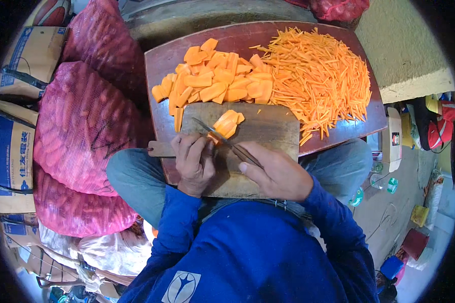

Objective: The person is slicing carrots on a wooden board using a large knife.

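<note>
My right hand grips the handle of a kitchen knife, its blade slanting up and left across a carrot piece. Curled fingers of my left hand press on that piece, which they partly hide. Just beyond the blade, several carrot slices lie overlapped on the wooden cutting board. The board rests over my lap and the near edge of a red-brown table. A heap of flat carrot slices sits behind the board, and a larger pile of carrot sticks stands at the right.
Pink mesh sacks of carrots are stacked at my left, beside strapped cardboard boxes. A concrete ledge runs along the right. Plastic bottles and an open carton are on the floor to the right.
</note>
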Tool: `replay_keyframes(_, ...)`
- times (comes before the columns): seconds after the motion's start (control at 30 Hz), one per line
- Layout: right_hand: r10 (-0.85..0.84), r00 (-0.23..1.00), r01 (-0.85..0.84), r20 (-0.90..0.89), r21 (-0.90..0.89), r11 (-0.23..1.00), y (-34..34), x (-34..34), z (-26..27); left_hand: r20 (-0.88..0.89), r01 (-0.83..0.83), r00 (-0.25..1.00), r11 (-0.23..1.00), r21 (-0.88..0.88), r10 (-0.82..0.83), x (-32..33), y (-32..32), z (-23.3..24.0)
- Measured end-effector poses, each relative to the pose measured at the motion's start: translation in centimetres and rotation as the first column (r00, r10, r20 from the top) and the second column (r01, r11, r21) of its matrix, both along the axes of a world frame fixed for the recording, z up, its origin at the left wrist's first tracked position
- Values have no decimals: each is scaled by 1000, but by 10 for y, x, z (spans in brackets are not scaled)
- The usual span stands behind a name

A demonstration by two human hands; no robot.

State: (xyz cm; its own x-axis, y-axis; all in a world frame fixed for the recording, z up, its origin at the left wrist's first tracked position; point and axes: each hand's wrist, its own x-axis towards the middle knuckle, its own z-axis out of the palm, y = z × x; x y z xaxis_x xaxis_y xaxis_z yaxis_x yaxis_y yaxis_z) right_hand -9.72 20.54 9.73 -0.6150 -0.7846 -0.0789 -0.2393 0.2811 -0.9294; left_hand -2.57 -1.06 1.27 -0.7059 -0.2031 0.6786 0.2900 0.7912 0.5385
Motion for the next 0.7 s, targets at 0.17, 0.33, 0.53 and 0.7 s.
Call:
replay_keyframes(0.17,16,1000,-15,-5,108,994,14,10,29,25,10,1000,1000,-29,-9,0,-2,3)
replay_keyframes(0.33,27,1000,-27,3,131,991,19,12,37,55,42,998,998,-38,-40,1,-3,6)
replay_keyframes(0.53,61,998,-63,14,211,975,12,10,37,15,37,999,999,-39,-36,1,-5,3)
replay_keyframes(0.7,59,997,-44,-50,252,967,-10,6,-18,-9,16,1000,999,-49,-17,-1,-1,2)
